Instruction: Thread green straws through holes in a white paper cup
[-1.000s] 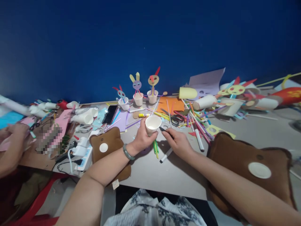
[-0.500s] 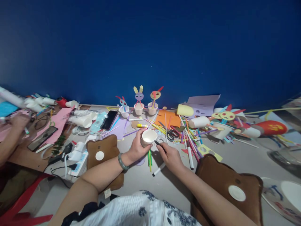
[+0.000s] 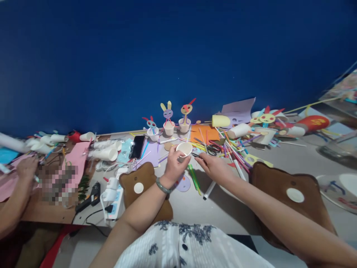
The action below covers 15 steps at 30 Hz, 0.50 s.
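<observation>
My left hand (image 3: pixel 174 168) is wrapped round a white paper cup (image 3: pixel 183 149), its open mouth tipped partly toward me. Close at the cup's right side, my right hand (image 3: pixel 216 168) pinches a black-tipped marker (image 3: pixel 196 155); most of it is hidden by the fingers. Whether its tip touches the cup I cannot tell. Beneath the hands lie green glue sticks (image 3: pixel 194 178), a purple paper disc (image 3: pixel 183 183) and a white marker with a black end (image 3: pixel 209 190). Black-handled scissors (image 3: pixel 213 149) rest just beyond my right hand.
Three cups with paper animal heads, one a rabbit (image 3: pixel 168 113), stand along the blue wall. Coloured sticks and an orange sheet (image 3: pixel 205 133) lie behind my hands. Brown cushions (image 3: pixel 290 193) flank my arms. Leftward are a phone (image 3: pixel 137 146), a power strip (image 3: pixel 115 203) and another person's hand (image 3: pixel 27 167).
The view has shifted, so most of the table appears farther right on the left side. My hands still hold the cup and marker; the cup looks more tilted, with the marker close beside it.
</observation>
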Available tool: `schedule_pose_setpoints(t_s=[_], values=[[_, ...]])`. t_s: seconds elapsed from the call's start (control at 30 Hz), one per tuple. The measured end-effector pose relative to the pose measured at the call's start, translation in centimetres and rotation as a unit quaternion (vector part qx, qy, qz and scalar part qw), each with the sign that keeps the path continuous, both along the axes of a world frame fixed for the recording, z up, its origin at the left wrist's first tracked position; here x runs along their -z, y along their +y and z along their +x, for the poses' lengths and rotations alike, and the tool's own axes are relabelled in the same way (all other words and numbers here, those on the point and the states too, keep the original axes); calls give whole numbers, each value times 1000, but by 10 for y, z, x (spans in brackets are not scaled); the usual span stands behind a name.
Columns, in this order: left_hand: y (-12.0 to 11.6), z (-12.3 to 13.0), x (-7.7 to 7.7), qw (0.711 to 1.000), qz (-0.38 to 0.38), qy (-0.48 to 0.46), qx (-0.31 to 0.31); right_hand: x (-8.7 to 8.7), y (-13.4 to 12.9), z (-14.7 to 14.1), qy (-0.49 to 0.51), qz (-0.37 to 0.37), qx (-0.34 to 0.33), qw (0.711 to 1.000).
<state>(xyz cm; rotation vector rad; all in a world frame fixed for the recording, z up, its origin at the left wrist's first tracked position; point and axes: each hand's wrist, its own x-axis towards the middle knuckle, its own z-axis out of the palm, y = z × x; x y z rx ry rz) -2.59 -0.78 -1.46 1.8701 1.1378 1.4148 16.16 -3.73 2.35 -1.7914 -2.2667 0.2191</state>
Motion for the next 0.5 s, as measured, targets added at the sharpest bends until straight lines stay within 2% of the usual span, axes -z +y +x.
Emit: schedule_pose_setpoints(t_s=[0.13,0.27,0.5], values=[[8,1,0,1000,1,-14,2,0,-2,-7,-17,8,14,1000],[10,4,0,1000,-8,25,-8,0,-5,-5,-19,19,0,1000],[-3,1,-9,996,19,86,-5,2,-9,0,-4,6,-26,1000]])
